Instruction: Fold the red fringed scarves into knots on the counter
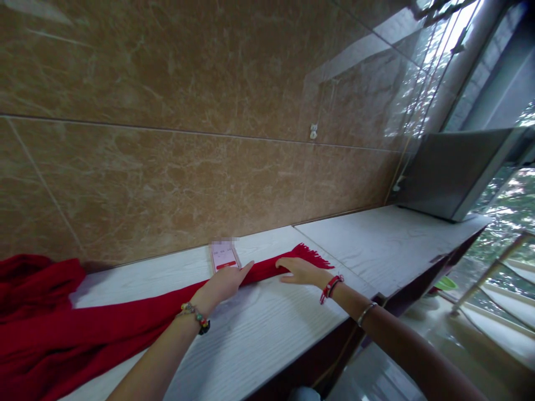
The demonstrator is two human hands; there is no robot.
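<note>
A long red scarf with a fringed end lies along the white countertop, folded into a narrow strip toward the right. My left hand, wearing a beaded bracelet, is closed over the strip, its thumb stretched to the right along the cloth and its other fingers partly hidden. Farther right, my right hand straddles the strip just before the fringe, thumb at the near edge and fingers curled at the far edge. Behind my left hand lies a phone with a lit pinkish screen.
The white countertop runs along a brown tiled wall. A bunched heap of the red cloth sits at the far left. A large grey box-shaped appliance stands at the right end. Beyond the counter's front edge are a floor and a metal railing.
</note>
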